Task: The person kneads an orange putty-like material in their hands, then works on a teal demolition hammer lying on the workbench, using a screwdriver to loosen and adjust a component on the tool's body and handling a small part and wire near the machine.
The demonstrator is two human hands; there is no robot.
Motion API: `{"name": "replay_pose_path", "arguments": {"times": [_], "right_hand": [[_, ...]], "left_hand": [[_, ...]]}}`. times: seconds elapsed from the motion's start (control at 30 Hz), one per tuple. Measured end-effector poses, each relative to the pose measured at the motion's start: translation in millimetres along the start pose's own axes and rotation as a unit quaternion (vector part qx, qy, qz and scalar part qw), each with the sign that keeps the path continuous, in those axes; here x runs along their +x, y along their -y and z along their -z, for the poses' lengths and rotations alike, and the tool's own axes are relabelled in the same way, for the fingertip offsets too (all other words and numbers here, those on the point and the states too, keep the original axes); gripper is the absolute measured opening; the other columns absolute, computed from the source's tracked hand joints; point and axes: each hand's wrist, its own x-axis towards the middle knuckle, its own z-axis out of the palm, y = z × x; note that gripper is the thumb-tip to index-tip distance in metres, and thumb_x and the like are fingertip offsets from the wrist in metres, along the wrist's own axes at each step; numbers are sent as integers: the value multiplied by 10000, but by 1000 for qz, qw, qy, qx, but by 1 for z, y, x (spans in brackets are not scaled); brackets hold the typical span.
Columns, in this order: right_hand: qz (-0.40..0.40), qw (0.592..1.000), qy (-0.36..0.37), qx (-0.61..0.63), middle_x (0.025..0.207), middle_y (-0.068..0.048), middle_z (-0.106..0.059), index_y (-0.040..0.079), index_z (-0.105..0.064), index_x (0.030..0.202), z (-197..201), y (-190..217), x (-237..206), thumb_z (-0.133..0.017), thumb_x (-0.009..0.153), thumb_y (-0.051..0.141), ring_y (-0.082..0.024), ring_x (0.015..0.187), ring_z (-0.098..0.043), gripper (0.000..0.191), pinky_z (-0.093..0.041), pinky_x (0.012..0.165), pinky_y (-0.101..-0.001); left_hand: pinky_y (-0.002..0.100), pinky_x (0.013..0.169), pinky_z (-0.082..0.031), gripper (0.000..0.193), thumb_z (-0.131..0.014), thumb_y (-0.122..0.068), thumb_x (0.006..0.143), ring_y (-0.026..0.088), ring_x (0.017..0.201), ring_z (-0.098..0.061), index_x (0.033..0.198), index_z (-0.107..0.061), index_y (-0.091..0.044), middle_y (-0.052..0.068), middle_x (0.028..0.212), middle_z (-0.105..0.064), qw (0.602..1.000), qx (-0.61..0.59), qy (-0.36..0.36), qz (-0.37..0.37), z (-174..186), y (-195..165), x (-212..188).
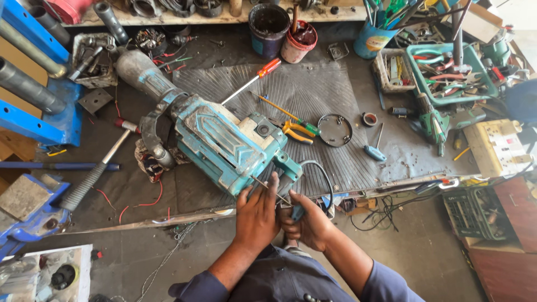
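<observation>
At the workbench's (168, 201) near edge we pressed our left hand (256, 215), fingers together, against the rear of the teal demolition hammer (218, 137) lying diagonally on the ribbed mat (313, 95), while our right hand (307, 223) curled tight around a blue-handled screwdriver (297, 211), its shaft angled at the housing.

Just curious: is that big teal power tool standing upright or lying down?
Lying down: the teal demolition hammer rests on its side across the ribbed mat.

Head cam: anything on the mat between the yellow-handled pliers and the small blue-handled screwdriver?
Yes. In the head view a black ring lies on the grey mat between the yellow-handled pliers and the blue-handled screwdriver.
</observation>
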Motion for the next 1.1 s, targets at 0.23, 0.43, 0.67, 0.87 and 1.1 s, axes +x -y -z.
{"name": "replay_pose_path", "arguments": {"times": [0.23,0.43,0.67,0.87,1.1], "right_hand": [[445,622,-147,-627,796,-119,-653,46,-569,1020,-13,-1,-41,-730,904,363,-228,654,-627,374,-490,547,-339],[332,718,-204,-577,892,-166,-693,36,-619,1028,27,-15,-22,-787,906,387,-274,731,-674,408,-521,586,-382],[269,855,-139,-421,950,-143,-693,7,-565,1207,36,-23,-23,-747,849,531,-210,660,-662,660,-515,542,-340],[264,800,-184,-506,965,-92,-698,122,-593,1046,52,-34,-19,-649,954,519,-155,656,-630,411,-482,568,-305],[269,891,-80,-356,948,-146,-691,-48,-602,1168,60,-25,-16,-691,936,522,-187,699,-646,622,-517,597,-340]], "left_hand": [[502,1059,-384,896,-725,-198,815,296,1183,-613,1533,-283,105,201,1306,-636,1000,1,9,-4,-1,3,-1],[479,1041,-391,886,-730,-205,812,296,1166,-626,1523,-298,100,232,1355,-624,1000,10,-19,-18,2,3,-2],[479,1041,-399,874,-730,-201,836,310,1121,-630,1527,-308,126,228,1247,-640,1000,2,-3,-5,2,0,-2],[466,1026,-400,891,-735,-211,819,306,1055,-632,1518,-301,129,237,1194,-662,1000,3,-9,-8,1,-2,-3],[468,1030,-403,929,-734,-206,788,314,1072,-630,1526,-284,134,235,1187,-661,1000,20,-6,-1,1,-6,-3]]}}
